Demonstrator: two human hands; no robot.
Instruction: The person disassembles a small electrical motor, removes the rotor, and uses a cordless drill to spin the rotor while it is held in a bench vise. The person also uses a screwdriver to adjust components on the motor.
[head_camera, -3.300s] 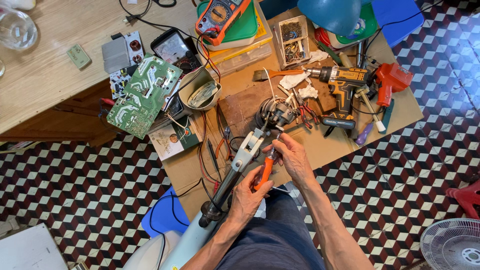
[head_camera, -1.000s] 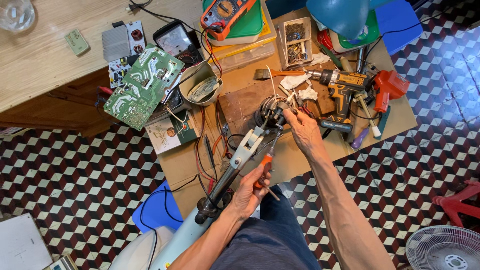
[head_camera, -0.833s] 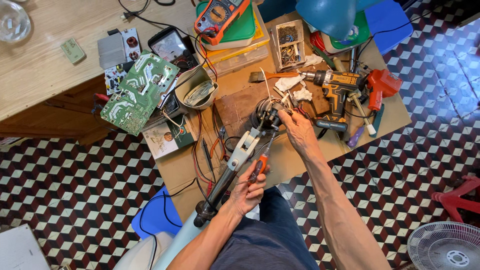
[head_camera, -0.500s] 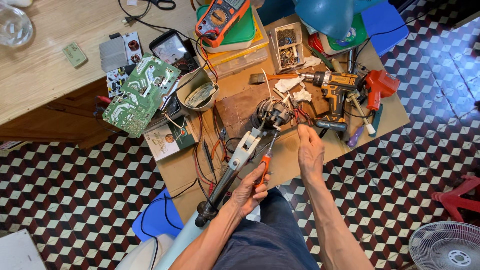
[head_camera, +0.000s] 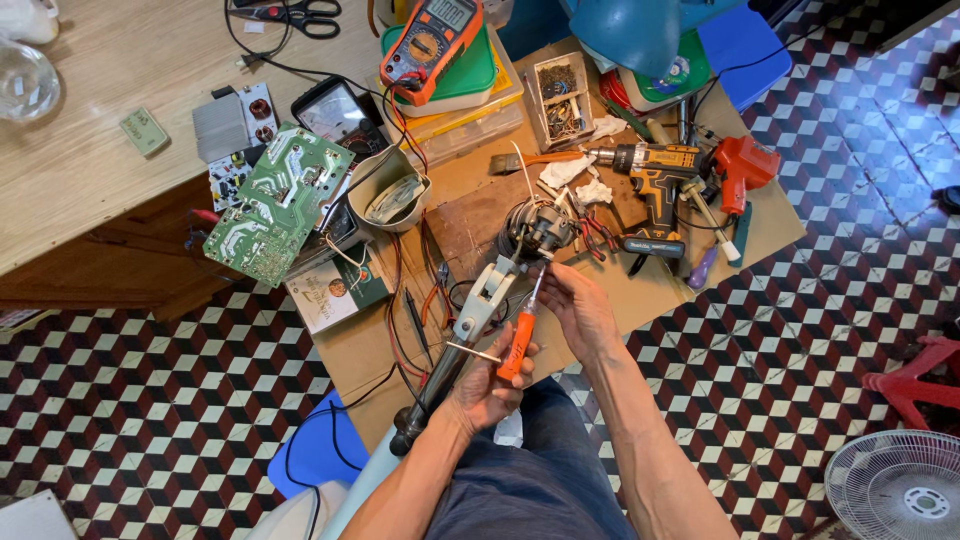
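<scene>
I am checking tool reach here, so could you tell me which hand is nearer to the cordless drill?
Right. The right hand lies just below-left of the cordless drill; the left hand sits lower, holding the orange-handled screwdriver.

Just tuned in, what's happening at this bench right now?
A person sits at a cluttered cardboard-topped worktable with a fan motor on its stand lying across it toward their lap. The left hand grips an orange-handled screwdriver and also steadies the stand's stem. The right hand is beside the screwdriver's shaft, just below the motor head. A cordless drill, a green circuit board and a multimeter lie nearby, untouched.
</scene>
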